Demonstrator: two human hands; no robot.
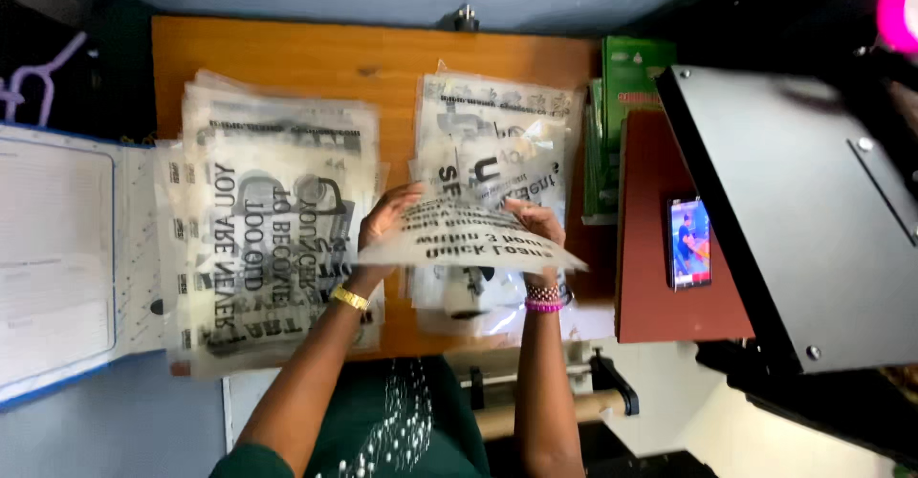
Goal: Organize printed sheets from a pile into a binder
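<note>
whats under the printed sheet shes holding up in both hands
Under the printed sheet, held by the left hand and right hand, lies the right stack of printed films on the wooden table. The stack's middle is covered.

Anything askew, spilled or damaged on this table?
Nothing spilled or torn. Both stacks of printed sheets are loosely fanned: the left pile overhangs the table at its near edge, the right pile sits crooked. Left hand and right hand hold one sheet.
</note>
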